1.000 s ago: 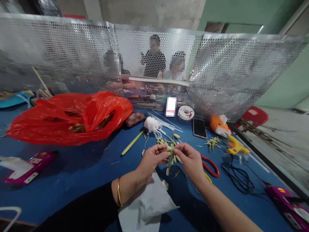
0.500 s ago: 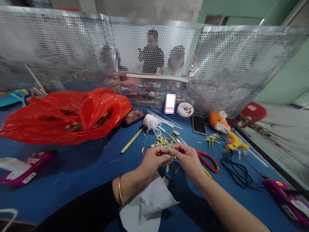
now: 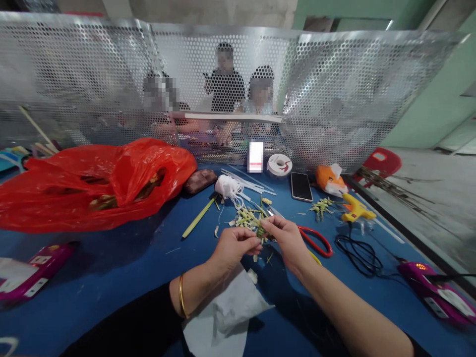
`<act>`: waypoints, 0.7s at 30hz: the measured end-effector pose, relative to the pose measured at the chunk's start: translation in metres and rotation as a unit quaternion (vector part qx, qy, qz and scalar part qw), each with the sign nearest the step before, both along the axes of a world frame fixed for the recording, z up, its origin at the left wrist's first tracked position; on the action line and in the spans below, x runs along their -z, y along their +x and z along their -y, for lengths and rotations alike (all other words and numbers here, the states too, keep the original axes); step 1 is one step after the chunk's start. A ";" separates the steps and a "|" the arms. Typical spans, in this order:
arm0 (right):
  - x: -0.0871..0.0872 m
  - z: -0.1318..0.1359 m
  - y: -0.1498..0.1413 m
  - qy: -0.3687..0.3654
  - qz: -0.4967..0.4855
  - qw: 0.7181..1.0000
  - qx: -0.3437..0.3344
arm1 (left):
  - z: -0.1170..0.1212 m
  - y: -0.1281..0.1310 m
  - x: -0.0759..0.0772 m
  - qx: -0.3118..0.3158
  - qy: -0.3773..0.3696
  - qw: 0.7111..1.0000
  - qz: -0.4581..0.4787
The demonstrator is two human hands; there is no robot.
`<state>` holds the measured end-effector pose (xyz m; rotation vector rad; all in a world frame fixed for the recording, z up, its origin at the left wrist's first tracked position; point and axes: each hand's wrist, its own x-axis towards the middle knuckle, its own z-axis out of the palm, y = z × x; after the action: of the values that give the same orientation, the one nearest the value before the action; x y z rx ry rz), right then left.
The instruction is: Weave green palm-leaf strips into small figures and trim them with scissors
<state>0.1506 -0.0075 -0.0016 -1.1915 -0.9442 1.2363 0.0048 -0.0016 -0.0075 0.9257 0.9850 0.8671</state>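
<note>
My left hand and my right hand meet over the blue table, fingertips pinched close together. Between them is a small green plant piece, woven or folded-looking, though its exact form is too small to make out. Just beyond my fingers lies a loose heap of pale green plant strips. Red-handled scissors rest right of my right hand, their blades partly behind it. Under my left wrist is a crumpled white paper. A longer green stalk lies to the left.
A large red plastic bag fills the left. White string, a ribbon spool, a phone and a yellow glue gun with a coiled cable lie beyond. A perforated metal screen closes the back, people behind it.
My right fingers have lifted slightly and parted a little from the left ones, so the green piece shows more. The whole view has shifted slightly as my head turned.
</note>
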 end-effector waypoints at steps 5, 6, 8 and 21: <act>0.004 -0.003 0.001 -0.014 -0.021 1.000 -0.001 | -0.001 0.000 0.002 0.007 0.001 1.000 -0.021; 0.004 -0.004 0.002 -0.010 -0.018 1.000 0.003 | -0.001 0.000 0.003 0.007 -0.001 1.000 -0.027; 0.004 -0.006 0.005 -0.006 -0.017 1.000 0.005 | -0.001 0.000 0.004 0.011 0.003 0.999 -0.032; 0.001 -0.005 0.006 0.013 0.014 0.999 -0.035 | -0.001 0.000 -0.002 -0.007 0.056 0.998 -0.037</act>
<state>0.1567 -0.0024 -0.0023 -1.1658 -1.0270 1.2615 0.0043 -0.0002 -0.0054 1.0531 1.0162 0.9117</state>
